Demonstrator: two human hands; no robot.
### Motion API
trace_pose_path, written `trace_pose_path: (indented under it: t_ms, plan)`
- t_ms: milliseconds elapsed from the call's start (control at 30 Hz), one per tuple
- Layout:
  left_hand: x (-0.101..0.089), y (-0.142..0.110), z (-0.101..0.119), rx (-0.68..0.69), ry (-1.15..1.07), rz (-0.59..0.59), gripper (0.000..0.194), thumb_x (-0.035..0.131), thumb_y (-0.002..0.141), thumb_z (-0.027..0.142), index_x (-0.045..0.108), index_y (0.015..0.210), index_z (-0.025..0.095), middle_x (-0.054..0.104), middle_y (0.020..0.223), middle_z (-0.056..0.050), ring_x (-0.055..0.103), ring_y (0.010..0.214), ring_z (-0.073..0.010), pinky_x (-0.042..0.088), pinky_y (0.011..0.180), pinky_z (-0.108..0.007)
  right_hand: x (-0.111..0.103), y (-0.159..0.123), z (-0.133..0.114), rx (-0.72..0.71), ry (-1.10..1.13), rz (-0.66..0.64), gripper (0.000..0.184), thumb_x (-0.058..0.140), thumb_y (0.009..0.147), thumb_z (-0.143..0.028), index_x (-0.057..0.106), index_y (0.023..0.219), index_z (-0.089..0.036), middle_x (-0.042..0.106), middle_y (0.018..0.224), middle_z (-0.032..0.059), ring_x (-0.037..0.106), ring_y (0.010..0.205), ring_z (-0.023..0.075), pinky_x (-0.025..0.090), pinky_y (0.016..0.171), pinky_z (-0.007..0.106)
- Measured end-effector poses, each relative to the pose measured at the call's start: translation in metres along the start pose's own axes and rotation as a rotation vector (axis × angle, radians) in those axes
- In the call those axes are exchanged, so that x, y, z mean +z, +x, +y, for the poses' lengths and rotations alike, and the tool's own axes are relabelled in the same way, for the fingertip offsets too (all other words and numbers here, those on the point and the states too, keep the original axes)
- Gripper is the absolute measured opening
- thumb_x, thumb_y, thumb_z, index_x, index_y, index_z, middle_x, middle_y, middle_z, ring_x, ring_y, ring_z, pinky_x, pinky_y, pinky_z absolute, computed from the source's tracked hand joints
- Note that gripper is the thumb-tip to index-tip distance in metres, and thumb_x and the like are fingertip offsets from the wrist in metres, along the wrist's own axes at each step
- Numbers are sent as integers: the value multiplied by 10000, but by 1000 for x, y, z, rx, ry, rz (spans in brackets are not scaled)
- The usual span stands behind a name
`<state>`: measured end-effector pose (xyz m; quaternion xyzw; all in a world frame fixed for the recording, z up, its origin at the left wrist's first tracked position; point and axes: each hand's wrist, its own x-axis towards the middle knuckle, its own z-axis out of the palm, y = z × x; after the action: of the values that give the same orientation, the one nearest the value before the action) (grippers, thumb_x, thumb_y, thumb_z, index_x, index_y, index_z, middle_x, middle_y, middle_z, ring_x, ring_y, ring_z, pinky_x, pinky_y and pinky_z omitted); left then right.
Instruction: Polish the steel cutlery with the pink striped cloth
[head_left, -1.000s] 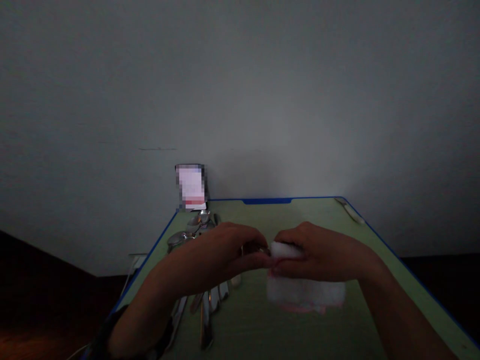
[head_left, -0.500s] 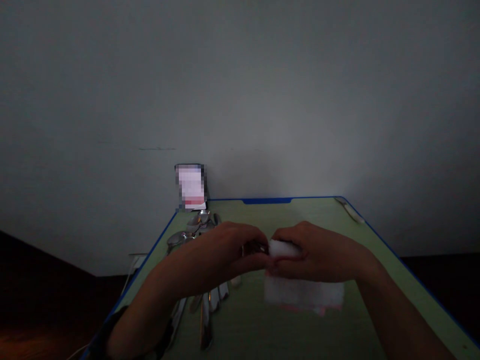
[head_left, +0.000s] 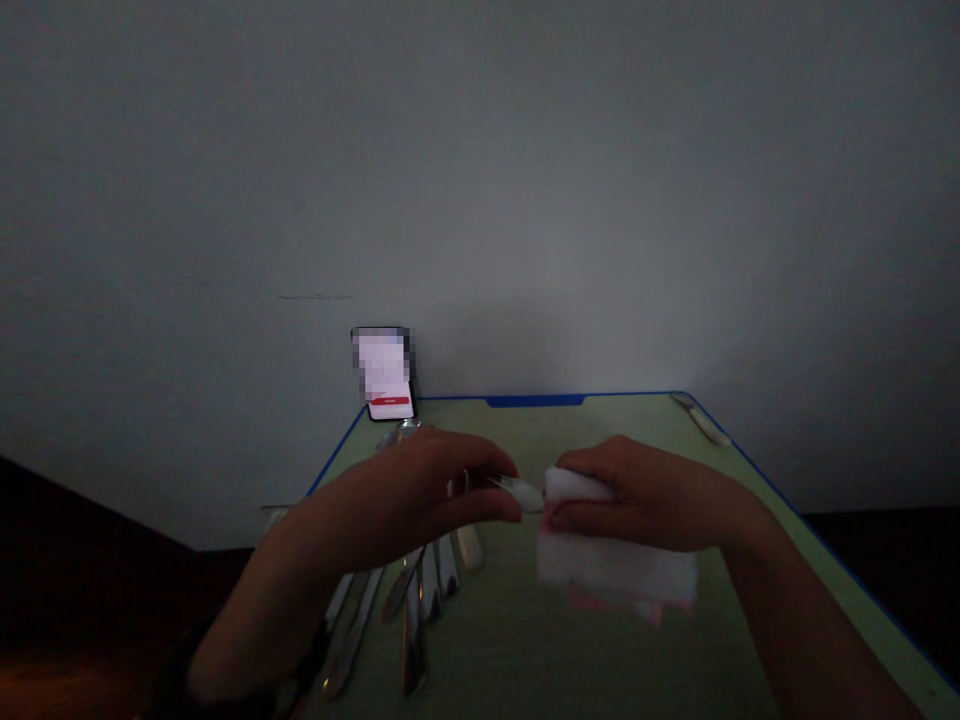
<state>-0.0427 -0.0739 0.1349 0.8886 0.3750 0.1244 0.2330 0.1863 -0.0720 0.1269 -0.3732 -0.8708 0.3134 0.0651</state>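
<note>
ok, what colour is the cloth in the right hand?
The cloth is white with pink edges; best in the head view.

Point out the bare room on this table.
Bare: the far strip between the phone and the white-handled utensil; the near stretch between the cutlery and the right forearm. Crowded: the left side, with cutlery beneath the left hand.

Dim, plain grey wall [head_left: 525, 200].

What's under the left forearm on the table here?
Metal cutlery handles stick out below the left forearm, on the green table. Their other ends are covered, so each piece's type cannot be told.
</note>
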Motion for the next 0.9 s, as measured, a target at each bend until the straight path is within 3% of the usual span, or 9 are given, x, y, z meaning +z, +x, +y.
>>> trace_pose_path:
  t_ms: [300,600,900]
  plan:
    - [3,-4,-6,-38,21,-5,354,468,830,486,615,1017,225,662,838,-16,599,737,-141,423,619,-223,-5,-5,3,23,-21,-5,346,468,816,-486,572,794,-157,583,677,11,505,576,100,302,481,198]
    - [5,-3,1,-103,12,-226,311,459,842,443,622,999,229,660,785,-11,599,694,-139,413,596,-227,-1,-2,3,18,-57,-32,274,527,786,-440,581,810,-173,600,716,5,524,609,102,321,501,191]
    - [-1,-10,-3,-131,-19,-249,352,462,828,472,639,986,213,657,775,-18,595,666,-129,405,555,-199,-1,-3,4,8,-4,-82,270,535,779,-435,588,834,-175,595,696,-15,522,577,84,328,472,171]
